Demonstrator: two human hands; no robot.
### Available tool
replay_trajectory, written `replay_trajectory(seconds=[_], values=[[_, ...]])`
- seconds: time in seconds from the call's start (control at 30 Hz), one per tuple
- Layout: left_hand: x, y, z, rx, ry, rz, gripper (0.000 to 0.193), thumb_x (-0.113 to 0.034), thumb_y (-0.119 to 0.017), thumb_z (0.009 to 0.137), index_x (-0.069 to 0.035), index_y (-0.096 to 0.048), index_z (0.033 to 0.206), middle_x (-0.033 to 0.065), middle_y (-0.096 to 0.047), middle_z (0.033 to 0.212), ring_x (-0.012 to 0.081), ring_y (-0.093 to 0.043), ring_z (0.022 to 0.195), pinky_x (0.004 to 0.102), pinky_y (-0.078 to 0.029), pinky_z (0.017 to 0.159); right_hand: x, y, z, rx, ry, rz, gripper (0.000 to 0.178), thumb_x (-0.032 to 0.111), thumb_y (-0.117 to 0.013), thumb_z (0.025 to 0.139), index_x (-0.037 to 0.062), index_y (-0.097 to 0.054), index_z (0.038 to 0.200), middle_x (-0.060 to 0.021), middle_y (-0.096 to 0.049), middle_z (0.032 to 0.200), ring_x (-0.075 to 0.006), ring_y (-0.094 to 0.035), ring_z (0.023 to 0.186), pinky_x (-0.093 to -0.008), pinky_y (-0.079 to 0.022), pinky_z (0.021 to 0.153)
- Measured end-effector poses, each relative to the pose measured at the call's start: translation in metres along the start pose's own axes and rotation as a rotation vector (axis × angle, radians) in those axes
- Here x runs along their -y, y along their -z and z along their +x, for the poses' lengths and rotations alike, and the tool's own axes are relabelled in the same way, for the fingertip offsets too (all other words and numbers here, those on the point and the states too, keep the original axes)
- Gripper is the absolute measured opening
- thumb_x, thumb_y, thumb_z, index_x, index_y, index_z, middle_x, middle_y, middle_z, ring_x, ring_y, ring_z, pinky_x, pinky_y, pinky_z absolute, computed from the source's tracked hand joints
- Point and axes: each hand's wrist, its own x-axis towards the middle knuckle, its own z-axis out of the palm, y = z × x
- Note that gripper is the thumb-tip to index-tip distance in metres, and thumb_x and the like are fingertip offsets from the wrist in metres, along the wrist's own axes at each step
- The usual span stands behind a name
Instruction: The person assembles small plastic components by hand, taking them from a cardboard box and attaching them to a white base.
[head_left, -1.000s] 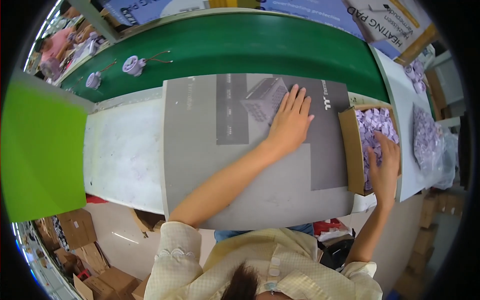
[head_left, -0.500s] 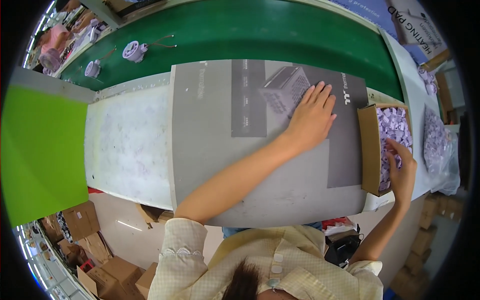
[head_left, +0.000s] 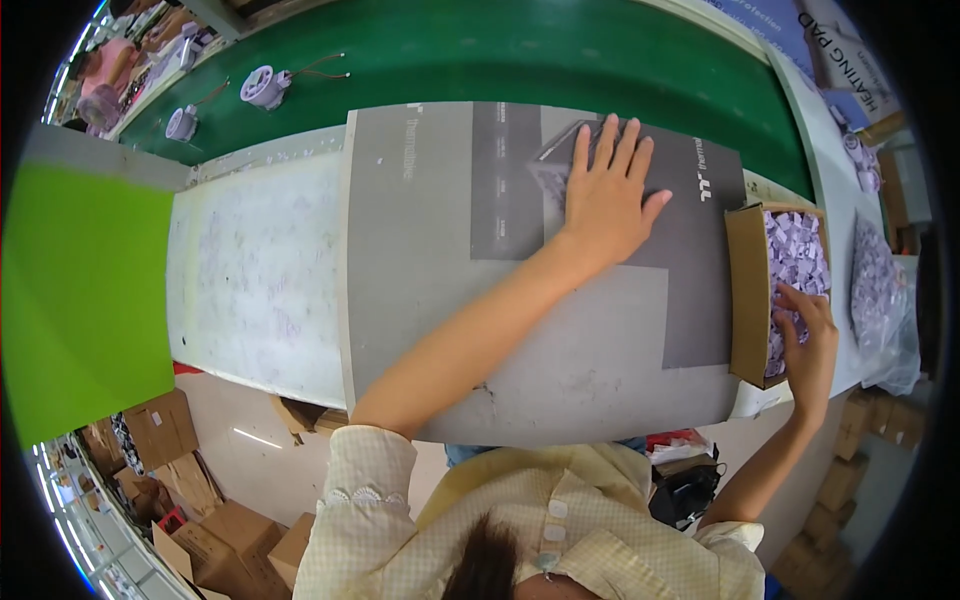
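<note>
A large grey printed board [head_left: 450, 330] lies flat in front of me on the bench. My left hand [head_left: 608, 205] rests on its dark printed area, palm down, fingers spread, holding nothing. To the right of the board stands an open cardboard box [head_left: 748, 300] filled with small lilac pieces [head_left: 797, 245]. My right hand [head_left: 812, 340] reaches into the near half of this box, its fingers bent among the pieces. A gap shows between thumb and forefinger, and no held piece can be made out.
Beyond the board runs a green conveyor belt [head_left: 450, 60] carrying two lilac round parts with wires [head_left: 264, 88]. A clear bag of lilac pieces [head_left: 875, 270] lies right of the box. A bright green panel [head_left: 90, 290] stands at left. Cardboard boxes [head_left: 235, 540] sit on the floor.
My left hand has turned and slid slightly away from me on the board, its fingers spreading wider. My right hand stays in the box, with its fingers shifted slightly.
</note>
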Motion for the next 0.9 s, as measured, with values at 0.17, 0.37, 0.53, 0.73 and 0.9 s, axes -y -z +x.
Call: replay_trajectory(seconds=[0.17, 0.37, 0.53, 0.73, 0.9], values=[[0.017, 0.034, -0.022, 0.049, -0.057, -0.044, 0.064, -0.042, -0.047, 0.099, 0.000, -0.035, 0.145, 0.0180, -0.033, 0.153, 0.0345, -0.024, 0.145, 0.0475, -0.017, 0.118, 0.004, -0.002, 0.000, -0.025, 0.035, -0.009, 0.035, -0.008, -0.065, 0.078, 0.0036, -0.068, 0.111, -0.0140, -0.063, 0.090, -0.0293, -0.062, 0.085, -0.0377, -0.048, 0.078], [0.072, 0.136, -0.087, 0.254, 0.399, 0.467, 0.057, -0.040, -0.041, 0.102, -0.007, -0.034, 0.149, 0.0148, -0.027, 0.157, 0.0364, -0.019, 0.147, 0.0607, -0.015, 0.114, -0.001, -0.005, -0.004, -0.090, 0.091, -0.053, 0.033, -0.007, -0.066, 0.078, 0.0022, -0.068, 0.110, -0.0148, -0.063, 0.092, -0.0299, -0.061, 0.086, -0.0375, -0.048, 0.080], [0.095, 0.196, -0.128, 0.203, 0.591, 0.851, 0.057, -0.036, -0.042, 0.102, 0.003, -0.039, 0.143, 0.0232, -0.020, 0.158, 0.0409, -0.008, 0.149, 0.0664, -0.010, 0.112, -0.011, 0.005, -0.003, -0.039, 0.083, 0.046, 0.034, -0.007, -0.069, 0.076, 0.0026, -0.069, 0.109, -0.0144, -0.062, 0.093, -0.0301, -0.061, 0.087, -0.0375, -0.048, 0.080], [0.081, 0.173, -0.099, 0.358, 0.289, 0.360, 0.059, -0.043, -0.041, 0.102, -0.015, -0.029, 0.152, 0.0129, -0.027, 0.158, 0.0310, -0.023, 0.147, 0.0553, -0.021, 0.115, -0.007, 0.003, 0.009, 0.036, 0.099, 0.038, 0.043, -0.011, -0.068, 0.071, 0.0030, -0.067, 0.112, -0.0151, -0.063, 0.091, -0.0318, -0.060, 0.087, -0.0382, -0.046, 0.081], [0.121, 0.188, -0.118, 0.244, 0.561, 0.804, 0.058, -0.041, -0.036, 0.103, -0.009, -0.029, 0.151, 0.0158, -0.030, 0.156, 0.0306, -0.022, 0.147, 0.0585, -0.015, 0.116, -0.010, 0.021, -0.001, 0.121, 0.098, 0.027, 0.045, -0.012, -0.066, 0.069, 0.0011, -0.065, 0.112, -0.0173, -0.064, 0.096, -0.0356, -0.057, 0.091, -0.0401, -0.045, 0.084]])
